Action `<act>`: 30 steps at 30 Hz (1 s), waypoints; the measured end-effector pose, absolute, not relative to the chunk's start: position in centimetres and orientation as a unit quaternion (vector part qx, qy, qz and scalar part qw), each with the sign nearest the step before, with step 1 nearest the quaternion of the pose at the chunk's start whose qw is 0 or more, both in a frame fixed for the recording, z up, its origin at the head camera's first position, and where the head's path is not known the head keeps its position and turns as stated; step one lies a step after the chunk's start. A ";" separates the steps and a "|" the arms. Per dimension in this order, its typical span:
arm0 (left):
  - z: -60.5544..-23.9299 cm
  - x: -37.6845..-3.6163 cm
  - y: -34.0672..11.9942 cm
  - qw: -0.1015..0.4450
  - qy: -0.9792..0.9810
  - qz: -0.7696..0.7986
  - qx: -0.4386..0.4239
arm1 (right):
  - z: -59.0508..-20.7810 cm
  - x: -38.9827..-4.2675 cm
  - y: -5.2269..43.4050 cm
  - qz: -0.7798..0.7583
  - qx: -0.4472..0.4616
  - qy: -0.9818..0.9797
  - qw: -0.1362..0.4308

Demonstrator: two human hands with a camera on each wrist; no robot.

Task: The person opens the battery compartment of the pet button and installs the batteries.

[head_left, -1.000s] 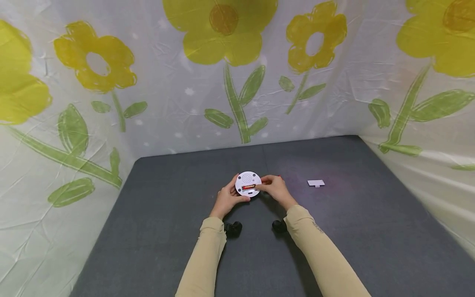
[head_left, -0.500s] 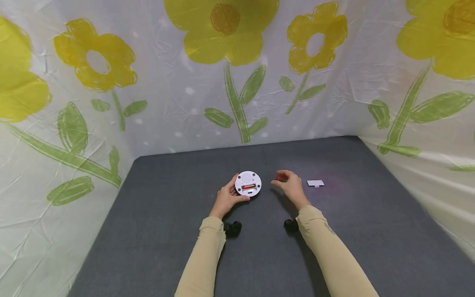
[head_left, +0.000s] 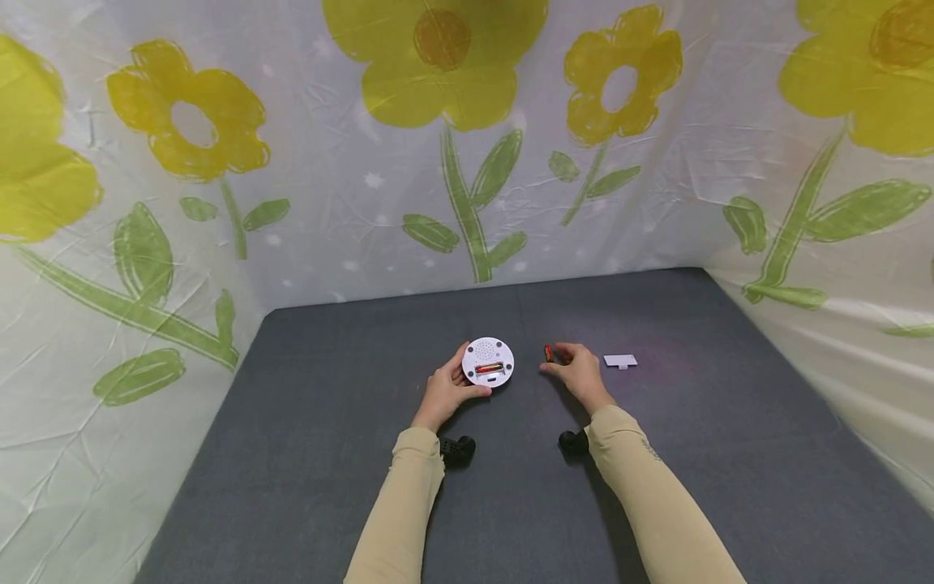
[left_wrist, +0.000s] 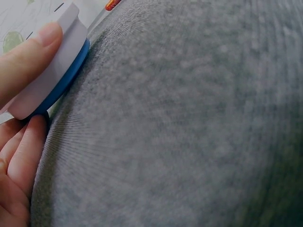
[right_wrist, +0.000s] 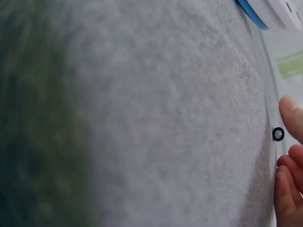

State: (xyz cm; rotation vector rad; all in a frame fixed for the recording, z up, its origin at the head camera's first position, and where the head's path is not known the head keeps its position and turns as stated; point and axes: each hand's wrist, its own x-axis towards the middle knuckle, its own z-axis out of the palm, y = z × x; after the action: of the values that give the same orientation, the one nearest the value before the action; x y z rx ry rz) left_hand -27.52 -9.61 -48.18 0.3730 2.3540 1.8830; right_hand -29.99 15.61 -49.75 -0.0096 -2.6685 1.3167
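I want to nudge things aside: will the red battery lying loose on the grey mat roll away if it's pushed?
Probably a little. The red battery is a small cylinder lying on its side, so a sideways push would likely roll it. The grey mat looks like fabric, which should slow it. The right hand beside it might block it.

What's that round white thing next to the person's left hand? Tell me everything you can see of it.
The round white disc looks like smooth plastic and lies on the grey mat. Its upward face shows a patch of small holes, a few dark dots and an open slot with a red battery inside. The left wrist view shows a blue band round its lower edge. The left hand holds it at its rim, thumb against the side. Nothing else touches it.
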 end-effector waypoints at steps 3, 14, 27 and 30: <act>-48.1 -27.5 -9.6 0.050 0.775 0.618 0.121 | -50.0 -30.0 15.6 0.436 0.002 -0.896 0.090; -48.2 -27.5 -9.5 0.053 0.775 0.619 0.119 | -50.8 -30.3 15.7 0.397 0.027 -0.909 0.127; -48.2 -27.4 -9.5 0.057 0.770 0.625 0.120 | -50.4 -30.2 15.6 0.387 0.020 -0.913 0.128; -48.1 -27.4 -9.6 0.056 0.769 0.626 0.121 | -50.4 -30.1 15.5 0.392 0.017 -0.910 0.137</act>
State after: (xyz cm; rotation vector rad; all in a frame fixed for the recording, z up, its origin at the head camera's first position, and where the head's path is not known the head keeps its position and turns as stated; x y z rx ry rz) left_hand -27.35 -9.56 -48.09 0.3656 2.3323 1.8977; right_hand -30.11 15.52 -50.36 0.0486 -2.6327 1.1344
